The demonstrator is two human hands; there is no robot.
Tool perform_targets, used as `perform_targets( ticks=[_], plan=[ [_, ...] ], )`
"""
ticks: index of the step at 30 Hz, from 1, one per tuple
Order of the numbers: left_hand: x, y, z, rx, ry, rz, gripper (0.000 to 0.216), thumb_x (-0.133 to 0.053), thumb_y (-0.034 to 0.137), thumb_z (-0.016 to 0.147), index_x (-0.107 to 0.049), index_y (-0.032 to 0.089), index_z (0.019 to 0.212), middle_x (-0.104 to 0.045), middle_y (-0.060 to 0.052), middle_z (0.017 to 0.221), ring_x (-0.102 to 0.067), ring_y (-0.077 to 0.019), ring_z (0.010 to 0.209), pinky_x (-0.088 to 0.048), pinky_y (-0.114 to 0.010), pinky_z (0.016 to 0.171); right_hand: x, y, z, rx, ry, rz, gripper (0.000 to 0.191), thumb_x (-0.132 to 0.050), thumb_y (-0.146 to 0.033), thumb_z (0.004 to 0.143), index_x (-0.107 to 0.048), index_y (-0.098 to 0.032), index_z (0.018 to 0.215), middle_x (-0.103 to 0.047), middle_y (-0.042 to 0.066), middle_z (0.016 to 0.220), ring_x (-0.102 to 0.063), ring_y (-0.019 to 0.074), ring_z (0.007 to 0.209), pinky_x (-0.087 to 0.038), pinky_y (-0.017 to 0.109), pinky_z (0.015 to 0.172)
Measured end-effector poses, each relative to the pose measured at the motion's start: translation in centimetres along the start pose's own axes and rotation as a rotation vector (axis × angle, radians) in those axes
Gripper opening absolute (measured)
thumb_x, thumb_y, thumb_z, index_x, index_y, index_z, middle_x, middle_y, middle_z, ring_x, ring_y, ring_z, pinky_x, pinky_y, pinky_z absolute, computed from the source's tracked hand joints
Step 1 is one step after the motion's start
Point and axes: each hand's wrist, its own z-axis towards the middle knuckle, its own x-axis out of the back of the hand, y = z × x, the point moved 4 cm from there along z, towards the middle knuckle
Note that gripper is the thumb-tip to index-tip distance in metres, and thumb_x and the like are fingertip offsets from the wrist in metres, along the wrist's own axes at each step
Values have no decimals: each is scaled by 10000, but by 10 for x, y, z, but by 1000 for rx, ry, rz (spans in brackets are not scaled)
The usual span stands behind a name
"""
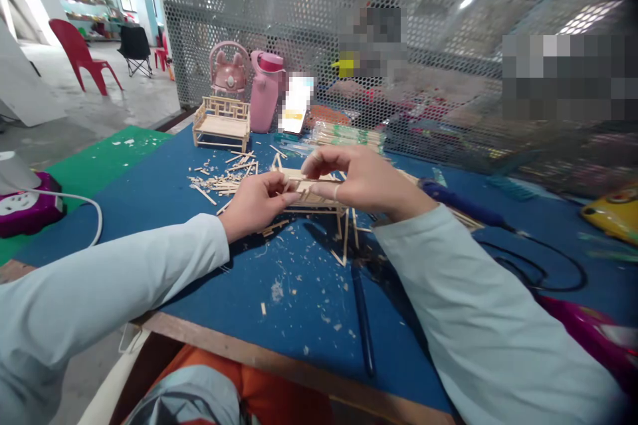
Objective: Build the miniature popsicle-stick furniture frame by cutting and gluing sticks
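Pinching lightly is judged best for the thin stick (319, 180), which is held over the small wooden frame (323, 210) near the middle of the desk (309, 305). Its left part seems to be clamped by thumb and fingertips of the left hand (256, 202), its right part by those of the right hand (371, 179); whether stick and frame touch cannot be told. The stick should be held level and pressed gently, so that the frame's slim legs, seen at its right, are not strained.

At the desk's left side, a purple power strip (34, 206) is set on a green surface (134, 139). Toward the far left corner, a miniature bench (222, 126) is stood behind scattered stick pieces (219, 182); beside it a pink bottle (264, 93) is placed. By the right forearm a blue-handled tool (463, 202) is laid. In the room, a red chair (82, 56) is seen at left; the far edge is backed by a perforated screen (279, 6).
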Motion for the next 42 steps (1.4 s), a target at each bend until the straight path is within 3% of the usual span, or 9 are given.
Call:
perform_targets(
  ticks=[4, 11, 13, 16, 18, 24, 31, 42],
  plan=[
    [0, 0, 0, -16, -5, -17, 95, -618, 220, 757, -618, 130, 786, -656, -13, 720, -509, -76, 564, -416, -212, 559, -7, -2, 1, 8, 12, -14, 135, -639, -206, 662, -593, -172, 785, -602, 12, 726, -539, 129, 664, -434, 271, 614],
    [1, -4, 1, -47, 0, 72, 64, -603, 196, 757, -605, 132, 758, -600, 12, 638, -488, -81, 550, -392, -208, 538, -15, 5, 3, -32, -6, -84, 83, -615, -234, 722, -651, -158, 720, -630, 8, 641, -530, 110, 587, -384, 244, 549],
    [2, -2, 0, -55, -18, 100, 119, -624, 170, 738, -612, 134, 851, -634, -1, 700, -515, -86, 581, -413, -217, 568, -14, 6, 4, -24, 2, -102, 89, -622, -241, 723, -656, -160, 711, -635, 6, 633, -528, 107, 583, -381, 241, 550],
    [4, 2, -2, -73, -48, 111, 427, -648, 108, 702, -545, 144, 1115, -664, -17, 794, -539, -87, 605, -436, -226, 606, -14, 7, 4, -22, 3, -96, 112, -628, -263, 731, -666, -157, 727, -655, 16, 656, -537, 111, 596, -386, 243, 559],
    [5, 4, -3, -86, -49, 123, 505, -645, 87, 695, -506, 147, 1177, -667, -19, 815, -539, -84, 601, -438, -224, 606, -14, 6, 5, -24, -3, -95, 127, -628, -274, 737, -670, -154, 734, -656, 18, 658, -534, 109, 594, -382, 244, 559],
    [4, -1, -1, -49, -34, 180, 46, -601, 173, 759, -600, 144, 795, -615, 12, 657, -510, -76, 496, -388, -204, 496, -14, 4, 4, -23, -19, -115, 131, -619, -267, 744, -676, -150, 740, -648, 17, 652, -527, 111, 597, -371, 247, 558],
    [3, 3, -2, -39, -15, 189, 27, -564, 154, 757, -591, 158, 750, -555, 43, 565, -534, -88, 480, -379, -202, 486, -15, 5, 5, -15, -17, -106, 135, -625, -280, 743, -673, -154, 729, -651, 14, 647, -515, 105, 582, -367, 246, 554],
    [4, 6, -2, -69, -35, 286, 39, -597, 167, 747, -588, 153, 782, -615, 8, 653, -544, -106, 561, -401, -225, 551, -14, 6, 4, -24, -27, -80, 154, -603, -290, 754, -660, -150, 725, -631, 11, 647, -501, 103, 579, -350, 245, 545]
  ],
)
